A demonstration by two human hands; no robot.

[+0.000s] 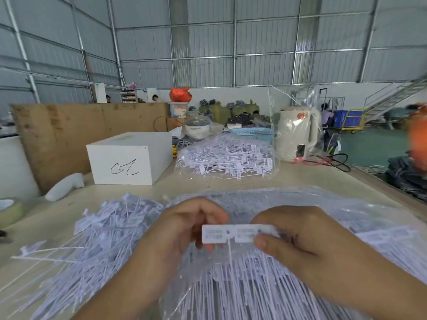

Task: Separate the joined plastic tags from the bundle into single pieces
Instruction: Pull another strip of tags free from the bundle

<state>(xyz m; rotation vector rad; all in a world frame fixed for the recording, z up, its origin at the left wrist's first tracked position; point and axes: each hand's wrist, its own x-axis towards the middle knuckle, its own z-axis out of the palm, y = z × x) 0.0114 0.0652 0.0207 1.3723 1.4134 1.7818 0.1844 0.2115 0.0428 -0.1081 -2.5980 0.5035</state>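
Two white plastic tags (pixel 231 233) joined side by side hang between my hands above the table. My left hand (pixel 182 229) pinches the left tag's head, and my right hand (pixel 298 239) pinches the right tag's head with thumb on top. Their thin tails hang down. Below them lies a clear bag of joined tags (pixel 254 285), spread toward me. A loose pile of single tags (pixel 99 241) lies on the table to the left.
A white box (pixel 129 158) with a scribble stands at the back left, a second clear bag of tags (pixel 228 158) behind centre, a cream kettle (pixel 298 135) at the back right. A tape roll (pixel 9 211) sits at the left edge, a white handheld device (pixel 63 187) near the box.
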